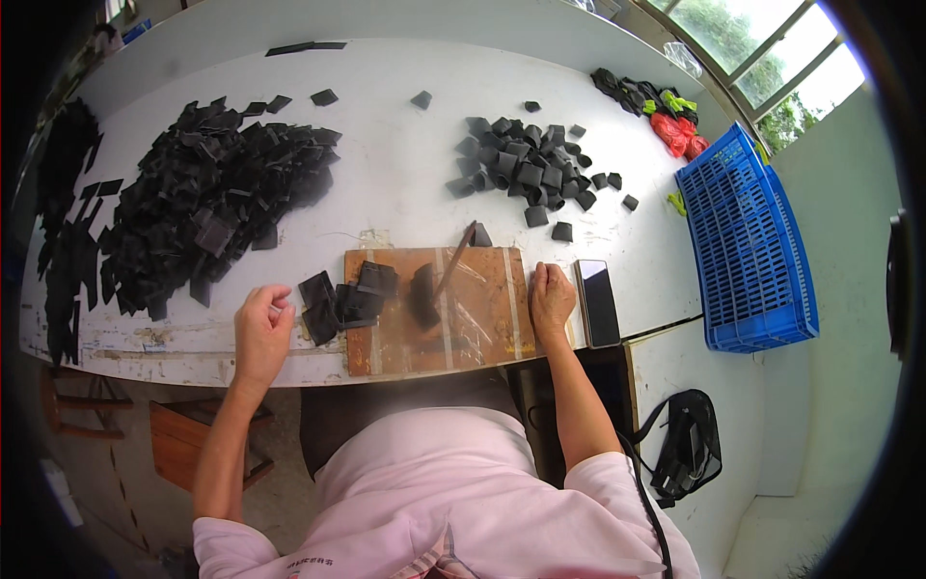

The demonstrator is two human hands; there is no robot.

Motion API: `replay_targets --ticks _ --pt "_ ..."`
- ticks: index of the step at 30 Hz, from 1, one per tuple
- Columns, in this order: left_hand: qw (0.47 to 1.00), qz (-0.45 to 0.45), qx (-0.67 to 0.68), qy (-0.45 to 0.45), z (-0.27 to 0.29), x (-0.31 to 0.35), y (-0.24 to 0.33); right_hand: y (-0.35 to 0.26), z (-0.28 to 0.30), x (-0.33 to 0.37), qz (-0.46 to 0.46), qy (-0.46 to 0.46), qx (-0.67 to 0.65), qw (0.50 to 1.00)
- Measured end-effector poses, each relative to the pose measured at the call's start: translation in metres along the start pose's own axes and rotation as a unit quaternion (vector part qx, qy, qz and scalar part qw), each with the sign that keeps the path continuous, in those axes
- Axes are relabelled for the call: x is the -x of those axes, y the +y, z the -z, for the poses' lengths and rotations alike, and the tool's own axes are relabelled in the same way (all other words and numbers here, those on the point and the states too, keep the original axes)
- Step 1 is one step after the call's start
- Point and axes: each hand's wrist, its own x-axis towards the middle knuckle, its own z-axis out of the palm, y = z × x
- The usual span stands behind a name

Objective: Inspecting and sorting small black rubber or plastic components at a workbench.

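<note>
My left hand (262,333) is over the table's front edge, its fingers curled in and nothing visible between them. Just right of it, several flat black pieces (340,307) overlap on the left edge of a brown board (492,328) striped with clear tape. Resting beside the board's right edge is my right hand (553,301), loosely closed, with no object showing in it. On the board lies a curved black piece (423,299). A thin brown strip-like stick (455,259) slants from that piece past the board's far edge, close to a small black piece (480,235).
A large heap of flat black pieces (207,183) covers the left of the table. Far right of centre lies a pile of short black tubes (531,169). A phone (598,304) is beside my right hand. A blue crate (748,241) stands at the right edge.
</note>
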Motion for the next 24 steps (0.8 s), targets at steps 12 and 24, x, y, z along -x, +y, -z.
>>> replay_targets --ticks 12,24 --pt "0.980 -0.004 -0.071 0.188 -0.032 0.045 -0.066 -0.003 0.002 0.000 0.011 0.000 0.012 1.000" --pt "0.975 -0.041 -0.109 0.190 -0.034 0.045 -0.064 -0.008 0.004 0.000 0.004 0.010 0.023 1.000"
